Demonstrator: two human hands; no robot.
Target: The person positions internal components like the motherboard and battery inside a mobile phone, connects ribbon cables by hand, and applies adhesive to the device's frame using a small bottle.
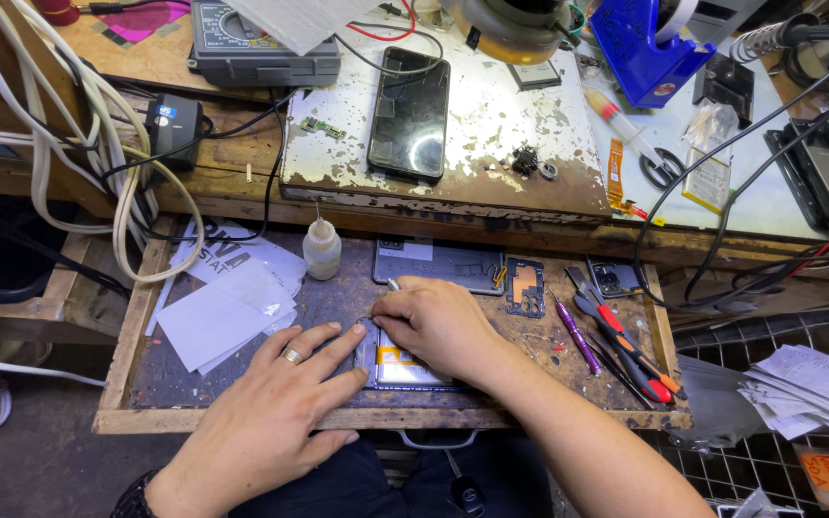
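An opened phone body with a yellow-labelled battery lies in a pulled-out wooden drawer. My left hand, a ring on one finger, lies flat with its fingers pressing the phone's left edge. My right hand curls over the phone's top edge, gripping a thin metal tool whose tip sticks out by the thumb. Most of the phone is hidden under both hands.
In the drawer lie a small dropper bottle, white paper sheets, a grey phone back cover, a small frame part and screwdrivers. Above, a black phone rests on a chipped white board. Cables hang left.
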